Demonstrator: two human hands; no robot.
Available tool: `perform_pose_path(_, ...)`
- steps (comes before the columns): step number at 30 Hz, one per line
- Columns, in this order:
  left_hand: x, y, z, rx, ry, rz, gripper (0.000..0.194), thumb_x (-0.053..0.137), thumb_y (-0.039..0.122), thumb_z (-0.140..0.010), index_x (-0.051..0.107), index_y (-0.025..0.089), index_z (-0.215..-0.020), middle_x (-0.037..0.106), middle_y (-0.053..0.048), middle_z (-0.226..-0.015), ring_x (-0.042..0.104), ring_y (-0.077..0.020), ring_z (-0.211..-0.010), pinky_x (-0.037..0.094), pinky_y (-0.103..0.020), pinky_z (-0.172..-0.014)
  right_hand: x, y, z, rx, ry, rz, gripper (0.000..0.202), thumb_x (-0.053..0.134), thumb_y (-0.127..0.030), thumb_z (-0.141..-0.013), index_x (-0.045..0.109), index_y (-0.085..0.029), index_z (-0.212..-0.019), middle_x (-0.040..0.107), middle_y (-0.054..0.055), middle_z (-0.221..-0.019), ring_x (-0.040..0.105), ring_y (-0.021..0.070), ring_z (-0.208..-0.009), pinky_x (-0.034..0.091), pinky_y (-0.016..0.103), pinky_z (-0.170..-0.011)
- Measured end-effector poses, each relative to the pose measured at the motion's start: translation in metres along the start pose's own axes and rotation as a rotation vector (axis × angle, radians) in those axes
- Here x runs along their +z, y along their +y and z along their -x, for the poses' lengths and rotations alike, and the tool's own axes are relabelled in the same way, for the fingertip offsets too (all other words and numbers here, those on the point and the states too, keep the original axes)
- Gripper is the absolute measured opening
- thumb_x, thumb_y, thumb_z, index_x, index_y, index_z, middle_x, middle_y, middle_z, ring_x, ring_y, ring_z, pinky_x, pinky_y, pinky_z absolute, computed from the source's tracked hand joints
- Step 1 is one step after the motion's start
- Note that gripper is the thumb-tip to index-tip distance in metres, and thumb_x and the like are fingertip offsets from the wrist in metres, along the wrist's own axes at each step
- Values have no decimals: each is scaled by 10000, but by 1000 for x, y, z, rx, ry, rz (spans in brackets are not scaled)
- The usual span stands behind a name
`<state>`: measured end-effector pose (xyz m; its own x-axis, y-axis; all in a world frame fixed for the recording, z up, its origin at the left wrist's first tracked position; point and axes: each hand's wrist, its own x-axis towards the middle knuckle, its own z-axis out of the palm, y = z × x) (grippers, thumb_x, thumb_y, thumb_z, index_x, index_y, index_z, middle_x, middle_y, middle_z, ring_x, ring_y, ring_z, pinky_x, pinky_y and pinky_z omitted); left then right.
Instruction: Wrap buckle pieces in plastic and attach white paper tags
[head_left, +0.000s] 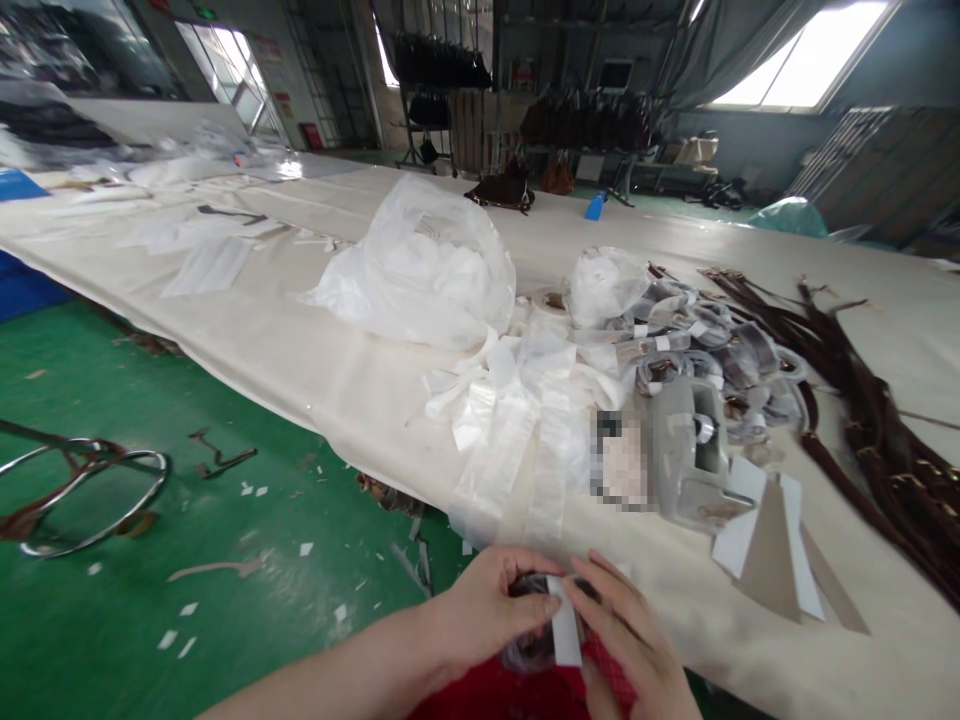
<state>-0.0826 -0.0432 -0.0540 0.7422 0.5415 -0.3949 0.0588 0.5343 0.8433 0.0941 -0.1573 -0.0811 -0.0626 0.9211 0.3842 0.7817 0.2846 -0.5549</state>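
Observation:
Close to my body, over the table's front edge, a dark coiled strap in clear plastic [525,652] rests between my two hands. A white paper strip [566,635] lies across it. My left hand [491,605] is closed round the coil's left side, its thumb at the strip. On the right side, my right hand [634,640] presses its fingers over the strip and the coil. Part of the coil is hidden behind my fingers. Beyond them are a grey tape dispenser [679,455], flat clear plastic sleeves [499,440] and several bagged coiled straps [709,335].
Loose dark brown straps [862,400] spread over the table's right side. White and grey card pieces [780,550] lie beside the dispenser. A large clear plastic bag [435,265] sits mid-table. Paper scraps and a chrome ring base [150,490] are on the green floor [247,520].

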Motion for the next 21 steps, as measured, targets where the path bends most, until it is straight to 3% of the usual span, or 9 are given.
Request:
perform_pose_path(5,3,3,4,14,29,-174,665,781,618,-691,733,68,-1062,581,-16,-716,463,-110,-630,373,-227,-597,2,10,4,30,96,-96,611,467,-1,-861,573,-320,-1372,579,63,-1445,486,292,-1396,518,484,-1079)
perform_pose_path(8,8,8,5,17,11,-122,659,769,628,-700,724,71,-1050,580,-16,-731,460,-111,-632,382,-225,-598,7,14,7,83,92,-169,624,487,-2,-844,606,-327,-1362,584,43,-1456,481,283,-1406,495,456,-1110)
perform_pose_path(12,14,12,0,82,58,-92,666,784,638,-679,732,88,-1051,578,-1,-717,447,-106,-630,370,-220,-600,12,14,8,167,69,-261,675,478,-1,-821,578,-328,-1403,486,1,-1552,377,268,-1472,430,426,-1161)
perform_pose_path(17,20,8,-8,101,134,-86,651,783,633,-673,740,82,-1017,579,-1,-680,440,-108,-610,357,-228,-590,18,9,3,142,102,-315,752,455,8,-791,491,-300,-1476,455,11,-1574,327,279,-1495,377,456,-1192)
perform_pose_path(21,22,7,-9,67,196,-14,692,801,658,-626,736,85,-1010,600,-7,-696,452,-110,-615,368,-238,-605,17,9,0,138,168,-248,712,406,11,-816,520,-309,-1442,483,20,-1546,361,261,-1482,389,461,-1184)
